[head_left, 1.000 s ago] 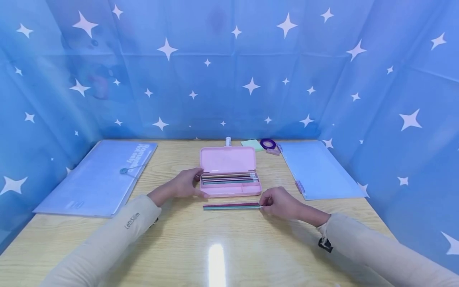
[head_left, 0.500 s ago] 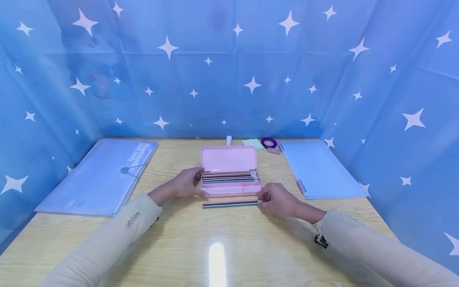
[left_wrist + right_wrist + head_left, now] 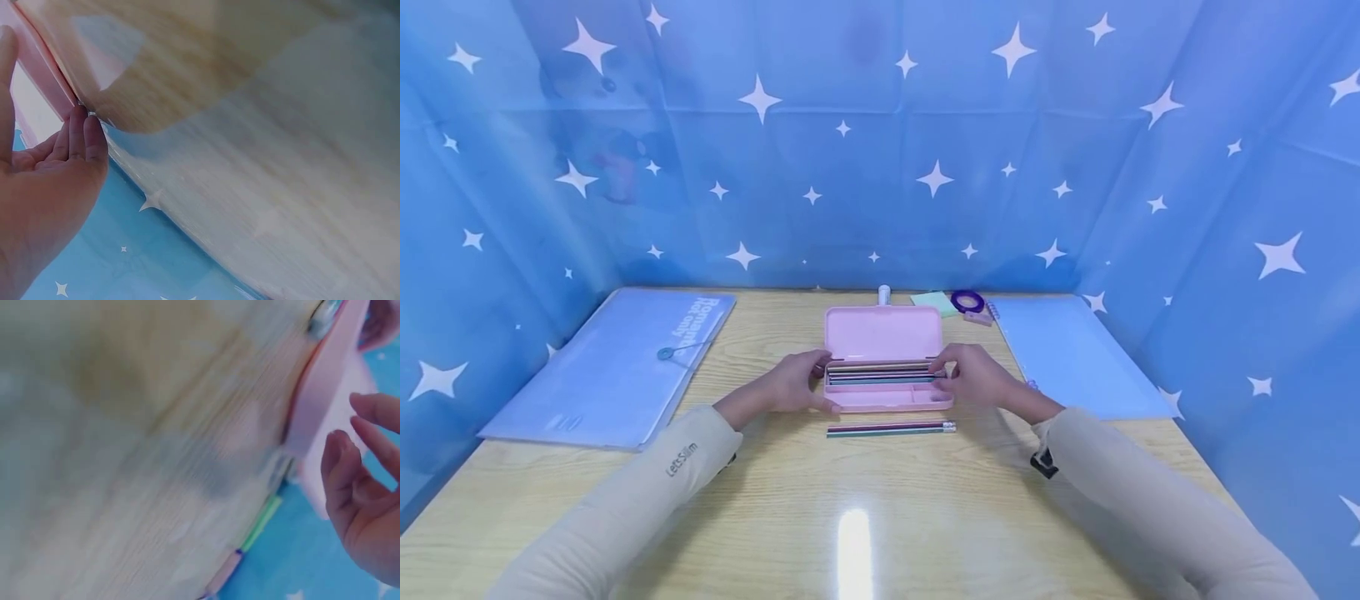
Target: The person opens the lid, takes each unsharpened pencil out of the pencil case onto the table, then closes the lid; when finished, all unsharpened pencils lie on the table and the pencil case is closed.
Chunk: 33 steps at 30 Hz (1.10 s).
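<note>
A pink pencil case (image 3: 887, 399) stands on the table with its lid (image 3: 883, 333) raised. Several pencils (image 3: 880, 377) lie along its rear compartment. My left hand (image 3: 790, 383) holds the case's left end, thumb at the front and fingers towards the back; in the left wrist view its fingertips touch the case. Over the right end hovers my right hand (image 3: 977, 375), fingertips by the eraser ends of the pencils inside. The right wrist view shows its thumb and fingers apart, with nothing seen between them. In front of the case, a few loose pencils (image 3: 887, 430) lie side by side.
A clear document folder (image 3: 617, 367) lies at the left, a spiral notebook (image 3: 1082, 354) at the right. Behind the case are a white-capped tube (image 3: 883, 294), green sticky notes (image 3: 934, 302), a purple tape roll (image 3: 967, 301) and a small pink block (image 3: 977, 318). A starry blue cloth (image 3: 850, 208) borders the table.
My right hand has let go of the loose pencils on the table and moved up to the right end of the case. My left hand has stayed on the case.
</note>
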### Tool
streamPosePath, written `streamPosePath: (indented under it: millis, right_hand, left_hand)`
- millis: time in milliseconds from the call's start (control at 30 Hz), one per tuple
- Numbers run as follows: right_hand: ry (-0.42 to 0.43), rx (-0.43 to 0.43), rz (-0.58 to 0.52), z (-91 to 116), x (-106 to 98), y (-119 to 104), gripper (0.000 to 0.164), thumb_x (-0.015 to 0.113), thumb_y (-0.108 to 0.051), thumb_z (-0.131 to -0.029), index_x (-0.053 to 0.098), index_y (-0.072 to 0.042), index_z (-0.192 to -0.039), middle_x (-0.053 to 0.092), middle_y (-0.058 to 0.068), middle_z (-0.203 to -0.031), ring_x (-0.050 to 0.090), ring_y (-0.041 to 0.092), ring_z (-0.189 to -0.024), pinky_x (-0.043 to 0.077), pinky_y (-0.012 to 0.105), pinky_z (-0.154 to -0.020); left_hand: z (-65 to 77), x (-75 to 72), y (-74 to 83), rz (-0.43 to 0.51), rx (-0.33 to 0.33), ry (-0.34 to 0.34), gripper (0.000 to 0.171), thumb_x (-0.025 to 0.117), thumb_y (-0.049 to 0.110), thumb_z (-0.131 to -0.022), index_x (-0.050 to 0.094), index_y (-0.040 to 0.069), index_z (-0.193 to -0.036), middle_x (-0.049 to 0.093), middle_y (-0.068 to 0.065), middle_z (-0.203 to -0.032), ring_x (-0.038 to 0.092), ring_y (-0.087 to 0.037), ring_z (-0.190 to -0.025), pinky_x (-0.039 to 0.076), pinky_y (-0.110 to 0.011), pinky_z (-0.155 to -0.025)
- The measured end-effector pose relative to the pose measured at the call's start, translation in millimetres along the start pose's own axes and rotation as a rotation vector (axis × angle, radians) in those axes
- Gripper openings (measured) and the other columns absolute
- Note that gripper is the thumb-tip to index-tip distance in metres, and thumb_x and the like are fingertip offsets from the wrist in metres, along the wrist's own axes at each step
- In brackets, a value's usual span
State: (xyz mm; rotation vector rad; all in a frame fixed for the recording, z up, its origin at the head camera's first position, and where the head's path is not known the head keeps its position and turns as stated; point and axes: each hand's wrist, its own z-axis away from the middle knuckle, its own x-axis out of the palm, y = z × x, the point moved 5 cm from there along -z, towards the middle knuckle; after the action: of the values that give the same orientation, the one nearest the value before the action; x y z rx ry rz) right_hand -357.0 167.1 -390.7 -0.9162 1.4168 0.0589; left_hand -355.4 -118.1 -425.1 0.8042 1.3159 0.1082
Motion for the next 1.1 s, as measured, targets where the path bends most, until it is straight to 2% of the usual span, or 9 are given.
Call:
streamPosePath:
  millis: [167,300,567,700,933,1100]
  right_hand:
    - [-0.066,0.039,0.029,-14,4,15,0.018,0.076,-0.007,-0.086,0.076,-0.003,-0.104,0.071,0.01,-0.107,0.062,0.019,-0.086,0.054,0.035,-0.078]
    - [-0.107,0.028,0.002,-17,3,18,0.013,0.075,-0.007,-0.087,0.077,-0.004,-0.1,0.072,0.009,-0.104,0.062,0.021,-0.09,0.054,0.038,-0.081]
    - [-0.166,0.028,-0.07,-23,4,25,0.005,0.075,-0.01,-0.088,0.075,-0.007,-0.092,0.07,-0.001,-0.088,0.056,0.015,-0.077,0.049,0.029,-0.068]
    - [-0.162,0.01,-0.084,-22,3,25,0.004,0.076,-0.011,-0.088,0.073,-0.008,-0.087,0.067,-0.004,-0.08,0.055,0.014,-0.072,0.047,0.027,-0.062]
    - [-0.115,-0.037,-0.134,-4,-10,13,0.004,0.075,-0.007,-0.088,0.074,-0.007,-0.084,0.069,-0.001,-0.082,0.058,0.014,-0.067,0.049,0.026,-0.058]
    - [-0.148,-0.029,-0.207,20,-10,-1,0.003,0.074,-0.006,-0.088,0.074,-0.003,-0.089,0.069,0.002,-0.082,0.051,0.01,-0.059,0.046,0.024,-0.054]
  left_hand:
    - [-1.2,2.1,1.5,0.0,0.016,0.0,0.104,0.088,0.046,-0.07,0.039,-0.004,-0.147,0.057,-0.018,-0.135,0.054,-0.03,-0.126,0.039,-0.042,-0.112]
    - [-0.9,2.1,3.2,0.006,0.013,0.0,0.103,0.088,0.045,-0.07,0.039,-0.004,-0.146,0.058,-0.018,-0.135,0.054,-0.03,-0.125,0.04,-0.041,-0.112]
    - [-0.3,0.6,1.4,0.006,-0.002,-0.001,0.105,0.088,0.047,-0.07,0.038,-0.004,-0.147,0.057,-0.018,-0.136,0.053,-0.031,-0.127,0.039,-0.041,-0.113]
    - [0.2,1.6,1.3,0.002,0.003,-0.003,0.106,0.087,0.049,-0.07,0.037,-0.004,-0.148,0.056,-0.019,-0.137,0.052,-0.031,-0.128,0.038,-0.042,-0.113]
    - [-0.4,1.3,1.2,0.006,0.013,0.006,0.104,0.088,0.048,-0.069,0.04,-0.004,-0.146,0.057,-0.018,-0.135,0.054,-0.03,-0.126,0.04,-0.041,-0.112]
    - [-0.8,0.1,-0.2,-0.012,0.033,0.013,0.101,0.088,0.046,-0.07,0.042,-0.004,-0.144,0.058,-0.018,-0.133,0.055,-0.031,-0.124,0.042,-0.042,-0.11]
